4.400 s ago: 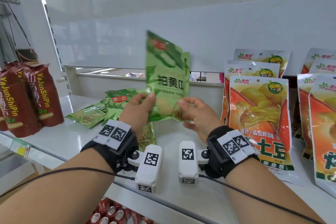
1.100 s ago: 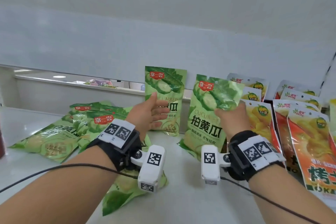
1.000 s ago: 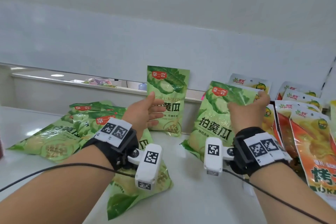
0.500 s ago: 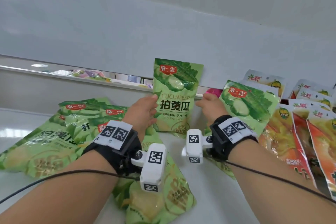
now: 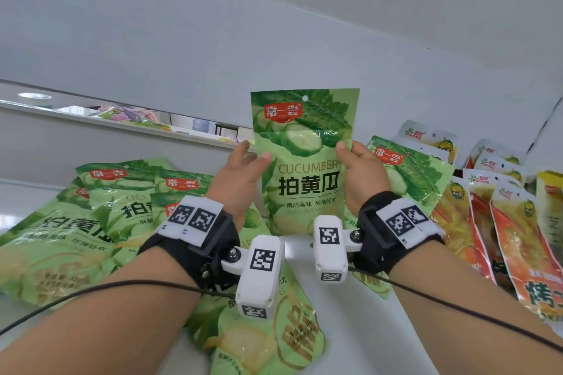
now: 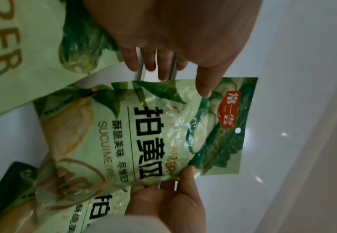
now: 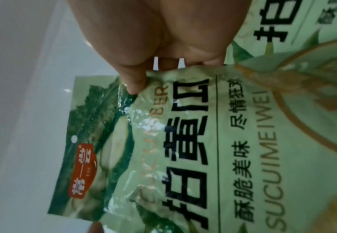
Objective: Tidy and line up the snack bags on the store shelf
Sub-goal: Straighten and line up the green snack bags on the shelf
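A green cucumber snack bag (image 5: pixel 304 167) stands upright in the middle of the white shelf (image 5: pixel 359 332). My left hand (image 5: pixel 254 160) pinches its left edge with the thumb on the front. My right hand (image 5: pixel 345 151) pinches the right edge the same way. The left wrist view shows the same bag (image 6: pixel 153 134) between both thumbs. In the right wrist view my thumb presses on the bag (image 7: pixel 183 149) near its top. A second green bag (image 5: pixel 411 173) leans to the right of it, against the orange bags.
Several green bags (image 5: pixel 76 222) lie flat in a loose pile at the left. One more green bag (image 5: pixel 268 332) lies under my left wrist. Orange potato snack bags (image 5: pixel 505 237) stand in rows at the right. The white back panel (image 5: pixel 304 39) is close behind.
My right hand let go of the second green bag, which now leans on the orange bags, and moved left to the upright bag. Both hands now pinch that bag's sides.
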The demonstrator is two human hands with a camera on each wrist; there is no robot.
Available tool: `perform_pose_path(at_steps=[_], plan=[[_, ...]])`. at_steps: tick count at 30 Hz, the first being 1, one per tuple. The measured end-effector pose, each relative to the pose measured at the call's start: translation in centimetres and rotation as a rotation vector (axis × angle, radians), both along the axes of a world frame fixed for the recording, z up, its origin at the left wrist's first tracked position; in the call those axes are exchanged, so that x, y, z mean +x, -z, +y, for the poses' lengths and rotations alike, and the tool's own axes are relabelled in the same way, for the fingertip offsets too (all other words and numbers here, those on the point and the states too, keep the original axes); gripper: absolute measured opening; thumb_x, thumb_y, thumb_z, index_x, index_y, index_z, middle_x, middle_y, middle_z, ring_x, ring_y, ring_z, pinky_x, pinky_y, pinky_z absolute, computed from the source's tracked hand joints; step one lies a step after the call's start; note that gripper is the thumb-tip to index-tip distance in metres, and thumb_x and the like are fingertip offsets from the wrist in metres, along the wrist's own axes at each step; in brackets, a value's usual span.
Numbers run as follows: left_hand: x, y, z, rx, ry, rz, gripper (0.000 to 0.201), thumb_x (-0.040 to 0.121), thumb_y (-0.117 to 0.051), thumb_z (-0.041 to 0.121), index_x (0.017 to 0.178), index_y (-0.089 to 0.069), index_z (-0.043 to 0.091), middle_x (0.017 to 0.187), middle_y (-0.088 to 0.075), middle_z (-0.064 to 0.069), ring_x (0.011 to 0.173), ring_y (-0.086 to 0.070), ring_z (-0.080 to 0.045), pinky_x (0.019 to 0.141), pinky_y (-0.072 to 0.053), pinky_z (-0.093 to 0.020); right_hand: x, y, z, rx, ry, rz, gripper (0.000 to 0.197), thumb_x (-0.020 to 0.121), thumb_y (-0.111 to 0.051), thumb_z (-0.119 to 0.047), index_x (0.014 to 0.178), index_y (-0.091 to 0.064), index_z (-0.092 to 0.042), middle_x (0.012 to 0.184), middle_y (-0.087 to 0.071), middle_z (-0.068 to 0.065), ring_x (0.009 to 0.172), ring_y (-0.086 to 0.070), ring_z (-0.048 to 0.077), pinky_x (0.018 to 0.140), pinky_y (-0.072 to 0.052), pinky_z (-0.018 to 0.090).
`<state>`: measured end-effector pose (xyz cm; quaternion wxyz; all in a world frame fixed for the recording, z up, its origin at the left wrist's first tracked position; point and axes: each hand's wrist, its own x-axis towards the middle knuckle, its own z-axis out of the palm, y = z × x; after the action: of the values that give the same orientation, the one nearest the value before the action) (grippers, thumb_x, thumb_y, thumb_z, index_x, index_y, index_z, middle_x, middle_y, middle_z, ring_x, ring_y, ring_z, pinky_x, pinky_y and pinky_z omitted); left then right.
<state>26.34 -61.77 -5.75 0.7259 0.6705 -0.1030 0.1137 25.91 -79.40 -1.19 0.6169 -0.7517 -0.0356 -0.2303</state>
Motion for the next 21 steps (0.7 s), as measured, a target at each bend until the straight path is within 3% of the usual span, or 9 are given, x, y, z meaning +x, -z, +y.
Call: perform_pose_path(at_steps=[3, 5, 8, 11, 14, 16, 18, 21], plan=[[-0.7, -0.4, -0.8, -0.172, 0.135, 0.038, 0.045, 0.083, -0.061, 0.045, 0.120, -0.061, 0.017, 0.119, -0.068, -0.005, 0.113, -0.063, -0.022, 0.105, -0.041, -0.047, -1.8, -1.1, -0.6, 0.013, -0.059, -0.035, 0.026, 0.094, -0.054, -0.025, 0.073, -0.069, -0.023, 0.084, -0.073, -0.004, 0.089, -0.067, 0.022, 0.094, -0.049, 0.047], [-0.9, -0.5, -1.3, -0.230, 0.208, 0.048, 0.031, 0.090, -0.058, 0.037, 0.108, -0.067, 0.014, 0.107, -0.073, -0.007, 0.104, -0.067, -0.027, 0.100, -0.045, -0.051, -2.6, -1.9, -0.8, 0.030, -0.092, -0.069, 0.022, 0.092, -0.057, -0.028, 0.075, -0.069, -0.024, 0.086, -0.073, -0.007, 0.093, -0.067, 0.022, 0.094, -0.048, 0.044], [-1.1, -0.6, -1.5, -0.246, 0.225, 0.076, 0.032, 0.093, -0.054, 0.038, 0.111, -0.065, 0.013, 0.109, -0.072, -0.010, 0.105, -0.067, -0.029, 0.098, -0.047, -0.053, -3.1, -2.7, -0.9, 0.052, -0.119, -0.088, 0.014, 0.091, -0.058, -0.029, 0.085, -0.068, -0.022, 0.098, -0.073, 0.000, 0.102, -0.066, 0.022, 0.097, -0.047, 0.043], [-1.2, -0.9, -1.5, -0.184, 0.137, 0.073, 0.052, 0.093, -0.049, 0.048, 0.127, -0.055, 0.009, 0.125, -0.063, -0.010, 0.115, -0.060, -0.026, 0.101, -0.045, -0.046, -3.1, -2.5, -0.9, 0.054, -0.126, -0.056, 0.012, 0.089, -0.060, -0.032, 0.087, -0.068, -0.023, 0.104, -0.071, 0.003, 0.107, -0.063, 0.024, 0.102, -0.042, 0.049], [-1.2, -0.8, -1.5, -0.307, 0.112, 0.062, 0.035, 0.098, -0.045, 0.039, 0.114, -0.060, 0.012, 0.107, -0.068, -0.006, 0.099, -0.065, -0.020, 0.086, -0.054, -0.037, -3.3, -1.0, -0.9, 0.007, -0.178, 0.028, 0.007, 0.087, -0.062, -0.023, 0.087, -0.068, -0.019, 0.099, -0.073, 0.006, 0.101, -0.065, 0.028, 0.096, -0.047, 0.049], [-1.3, -0.7, -1.5, -0.329, 0.125, 0.100, 0.040, 0.099, -0.042, 0.042, 0.123, -0.058, 0.015, 0.117, -0.067, -0.006, 0.108, -0.063, -0.020, 0.093, -0.051, -0.038, -3.3, 0.5, -1.1, -0.002, -0.193, 0.069, 0.006, 0.088, -0.061, -0.017, 0.088, -0.067, -0.016, 0.094, -0.074, 0.004, 0.095, -0.068, 0.023, 0.089, -0.052, 0.042], [-1.5, -0.5, -1.5, -0.333, 0.176, 0.111, 0.039, 0.099, -0.042, 0.041, 0.122, -0.061, 0.016, 0.119, -0.068, -0.007, 0.110, -0.063, -0.022, 0.097, -0.048, -0.041, -3.3, 1.7, -1.3, 0.008, -0.139, 0.051, 0.006, 0.089, -0.060, -0.017, 0.089, -0.065, -0.015, 0.096, -0.074, 0.002, 0.092, -0.069, 0.017, 0.090, -0.052, 0.039], [-1.9, -0.1, -1.7, -0.254, 0.308, 0.118, 0.027, 0.096, -0.050, 0.024, 0.116, -0.062, 0.011, 0.112, -0.070, -0.012, 0.102, -0.067, -0.026, 0.089, -0.053, -0.042, -3.2, 2.8, -1.7, 0.163, -0.056, 0.009, 0.009, 0.091, -0.059, -0.019, 0.097, -0.065, -0.016, 0.105, -0.071, 0.003, 0.102, -0.065, 0.020, 0.093, -0.050, 0.041]])
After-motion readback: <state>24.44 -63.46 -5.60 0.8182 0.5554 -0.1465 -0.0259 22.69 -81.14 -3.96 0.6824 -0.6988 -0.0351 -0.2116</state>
